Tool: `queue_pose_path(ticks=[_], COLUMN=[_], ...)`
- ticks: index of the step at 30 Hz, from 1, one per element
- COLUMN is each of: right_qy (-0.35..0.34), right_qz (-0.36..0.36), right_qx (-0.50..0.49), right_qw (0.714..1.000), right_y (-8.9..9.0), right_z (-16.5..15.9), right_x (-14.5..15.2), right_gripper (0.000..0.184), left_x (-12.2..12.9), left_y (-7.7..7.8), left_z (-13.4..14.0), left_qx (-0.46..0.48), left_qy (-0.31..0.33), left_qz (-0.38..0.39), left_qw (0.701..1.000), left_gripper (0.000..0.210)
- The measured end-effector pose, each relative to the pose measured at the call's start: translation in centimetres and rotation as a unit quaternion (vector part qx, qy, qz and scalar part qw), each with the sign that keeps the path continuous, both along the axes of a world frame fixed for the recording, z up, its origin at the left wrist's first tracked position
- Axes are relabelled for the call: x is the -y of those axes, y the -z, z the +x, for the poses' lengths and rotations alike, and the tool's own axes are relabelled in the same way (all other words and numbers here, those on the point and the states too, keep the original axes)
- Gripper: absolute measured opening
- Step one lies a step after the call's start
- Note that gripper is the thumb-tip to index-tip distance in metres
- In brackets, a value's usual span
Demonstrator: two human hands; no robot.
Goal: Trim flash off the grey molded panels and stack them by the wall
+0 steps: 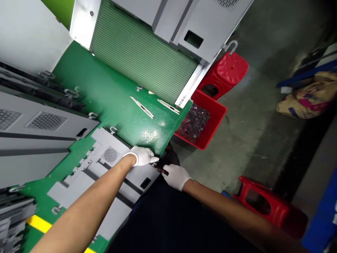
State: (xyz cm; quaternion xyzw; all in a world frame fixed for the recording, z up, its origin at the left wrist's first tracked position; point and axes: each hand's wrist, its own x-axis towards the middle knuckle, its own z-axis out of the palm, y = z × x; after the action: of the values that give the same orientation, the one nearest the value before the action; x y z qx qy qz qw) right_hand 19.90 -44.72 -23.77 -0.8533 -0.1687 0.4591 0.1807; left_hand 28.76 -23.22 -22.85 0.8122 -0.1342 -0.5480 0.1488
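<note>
At the green worktop (110, 102) edge, the gloved left hand (142, 155) presses the stiff, light-looking grey panel (123, 172), best gripped by its rim, while right hand (176, 175) fingers clamp a small red-tipped tool (163, 171).

— What have you got on?
— White gloves, thin and snug, on my left grip (142, 155) and right grip (176, 176).
— Sleeves?
— None; forearms bare. Dark navy clothing below them.
</note>
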Motion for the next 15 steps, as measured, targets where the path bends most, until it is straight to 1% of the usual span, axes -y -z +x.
queue_pose_path(ticks=[4, 7, 9, 12, 15], right_qy=[0.033, 0.029, 0.001, -0.056, -0.088], right_qz=[-0.054, -0.102, -0.108, -0.086, -0.066], right_qx=[-0.066, -0.073, -0.042, 0.006, 0.016], right_qw=[0.996, 0.992, 0.993, 0.995, 0.994], right_y=[-0.5, -1.0, -1.2, -1.0, -0.8], right_z=[0.5, 0.6, 0.6, 1.1, 2.3], right_x=[-0.7, -1.2, -1.3, -1.1, -0.5], right_gripper=[0.035, 0.032, 0.028, 0.029, 0.029], left_x=[-0.3, -0.1, 0.2, 0.5, 0.4], left_y=[0.8, 0.8, 0.6, 0.4, 0.6], left_z=[0.1, 0.6, 1.0, 1.4, 1.3], left_qx=[-0.023, -0.038, -0.057, -0.065, -0.064], left_qy=[0.022, 0.024, 0.023, 0.015, 0.014], left_qz=[0.014, 0.021, 0.026, 0.028, 0.008], left_qw=[0.999, 0.999, 0.998, 0.997, 0.998], left_gripper=[0.058, 0.057, 0.056, 0.058, 0.057])
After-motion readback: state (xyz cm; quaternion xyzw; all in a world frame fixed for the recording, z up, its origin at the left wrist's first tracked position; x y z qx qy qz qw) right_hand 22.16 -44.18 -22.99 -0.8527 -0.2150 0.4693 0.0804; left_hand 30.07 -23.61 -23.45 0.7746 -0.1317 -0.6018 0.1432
